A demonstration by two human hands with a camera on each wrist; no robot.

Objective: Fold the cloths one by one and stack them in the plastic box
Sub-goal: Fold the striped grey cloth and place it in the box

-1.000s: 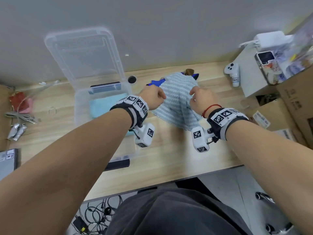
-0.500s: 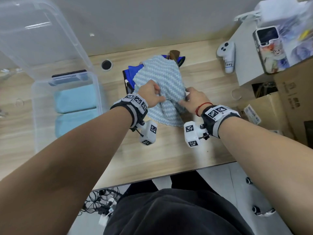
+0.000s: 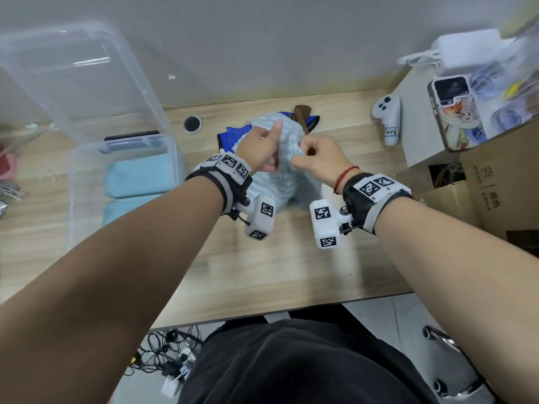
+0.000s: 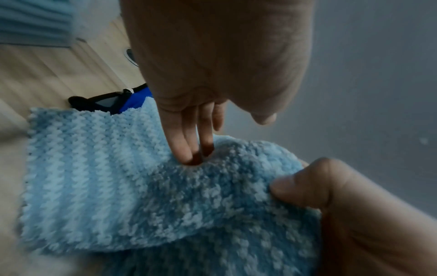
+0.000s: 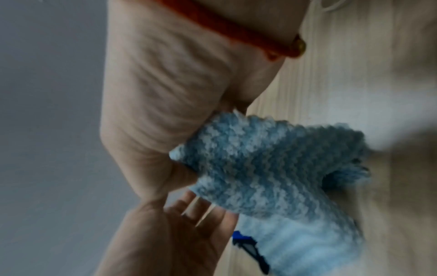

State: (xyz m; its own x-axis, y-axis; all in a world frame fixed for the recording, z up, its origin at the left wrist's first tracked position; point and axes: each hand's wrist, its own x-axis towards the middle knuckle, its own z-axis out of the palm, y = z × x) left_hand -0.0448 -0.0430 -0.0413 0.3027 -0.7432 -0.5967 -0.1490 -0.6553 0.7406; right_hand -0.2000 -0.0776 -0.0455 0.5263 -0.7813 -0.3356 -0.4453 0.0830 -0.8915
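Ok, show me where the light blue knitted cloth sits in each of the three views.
Head: light blue knitted cloth at centre, held up between both hands.
Left wrist: cloth fills the lower half.
Right wrist: cloth right of centre.
Shared landmark: the dark blue cloth behind it.

We cannot see where our left hand meets the pale blue cloth: in the left wrist view its fingertips sink into the pile, and the thumb stands clear above them. Our right hand curls over the cloth's edge, so the fingers beneath stay hidden. Beyond the fingers, the dark blue cloths are mostly covered, their number unclear. Left of the fingers, the plastic box runs off the picture's edge. The right wrist view is blurred.
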